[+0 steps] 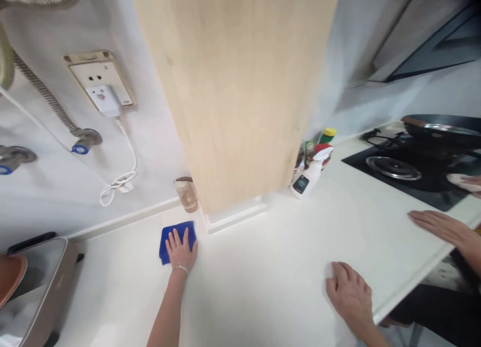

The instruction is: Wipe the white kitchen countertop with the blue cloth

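Note:
My left hand lies flat on a folded blue cloth, its fingers spread and pressing it against the white countertop. A bracelet circles that wrist. Close behind the cloth stands a clear bottle or jar with pale liquid, against the wall. My right hand rests on the counter near its front edge, fingers loosely curled in, with no object visible in it.
A wooden panel rises from the counter's back. Beside it stand a white spray bottle and other bottles. Far right, another person's hand rests on the counter near the black cooktop and wok. A dish rack stands left.

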`<state>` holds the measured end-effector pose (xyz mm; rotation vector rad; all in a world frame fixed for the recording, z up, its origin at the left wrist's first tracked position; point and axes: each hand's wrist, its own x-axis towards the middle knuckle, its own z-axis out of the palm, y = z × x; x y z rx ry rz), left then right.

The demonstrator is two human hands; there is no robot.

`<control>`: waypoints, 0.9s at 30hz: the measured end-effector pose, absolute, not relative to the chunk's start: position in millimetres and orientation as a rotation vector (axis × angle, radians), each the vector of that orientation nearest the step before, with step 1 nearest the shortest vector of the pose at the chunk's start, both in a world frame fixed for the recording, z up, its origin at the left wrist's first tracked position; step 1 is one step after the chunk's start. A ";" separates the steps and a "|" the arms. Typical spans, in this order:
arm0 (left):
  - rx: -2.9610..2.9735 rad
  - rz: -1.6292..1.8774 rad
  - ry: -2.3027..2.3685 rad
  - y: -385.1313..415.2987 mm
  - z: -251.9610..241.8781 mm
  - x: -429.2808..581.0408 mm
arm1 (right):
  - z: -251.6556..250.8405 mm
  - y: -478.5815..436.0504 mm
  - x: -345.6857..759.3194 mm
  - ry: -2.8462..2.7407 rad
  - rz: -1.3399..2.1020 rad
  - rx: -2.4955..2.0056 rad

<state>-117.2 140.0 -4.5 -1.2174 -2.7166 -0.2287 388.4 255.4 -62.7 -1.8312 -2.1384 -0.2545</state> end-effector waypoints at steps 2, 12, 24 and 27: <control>-1.197 -0.266 -2.724 150.6 -7.5 -132.2 | -62.8 254.8 388.1 -2.146 -0.245 -1.820; -1.103 -0.252 -2.794 197.7 -13.3 -191.7 | -62.8 256.4 386.6 -2.098 -0.123 -1.912; -1.087 -0.206 -2.906 196.3 2.8 -197.1 | -66.1 258.0 386.1 -2.111 -0.161 -1.868; -1.068 -0.209 -2.899 180.0 5.4 -183.5 | -68.1 259.5 384.8 -2.108 -0.186 -1.839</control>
